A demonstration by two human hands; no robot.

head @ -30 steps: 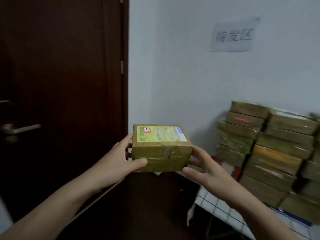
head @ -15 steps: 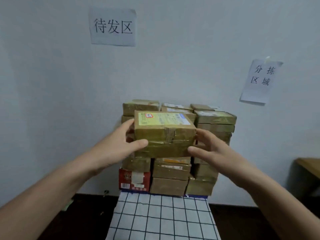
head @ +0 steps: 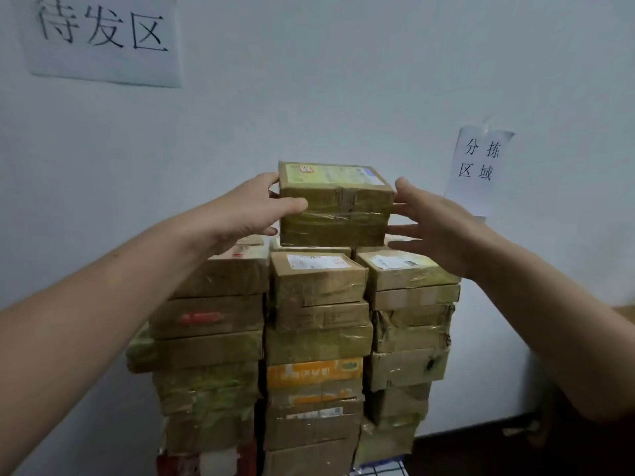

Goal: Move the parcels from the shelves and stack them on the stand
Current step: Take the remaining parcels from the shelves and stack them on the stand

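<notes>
A tape-wrapped brown parcel (head: 335, 204) with a yellow-green label sits at the top of the parcel stack (head: 316, 338), over the back middle column. My left hand (head: 247, 211) grips its left end, thumb across the front face. My right hand (head: 439, 228) is beside the right end with its fingers spread, the fingertips just at the parcel's edge. The stack is three columns wide and several parcels high against the wall. Only a corner of the stand's checked cloth (head: 385, 468) shows at the bottom.
Two paper signs hang on the white wall, a large one (head: 103, 36) at upper left and a smaller one (head: 477, 166) to the right. A red box (head: 206, 462) lies at the stack's lower left. A table corner (head: 625, 310) shows at the right edge.
I turned from the dark door to the stack and closed in on it. The parcel rose from chest height onto the stack's top. My right hand's fingers opened off its right end.
</notes>
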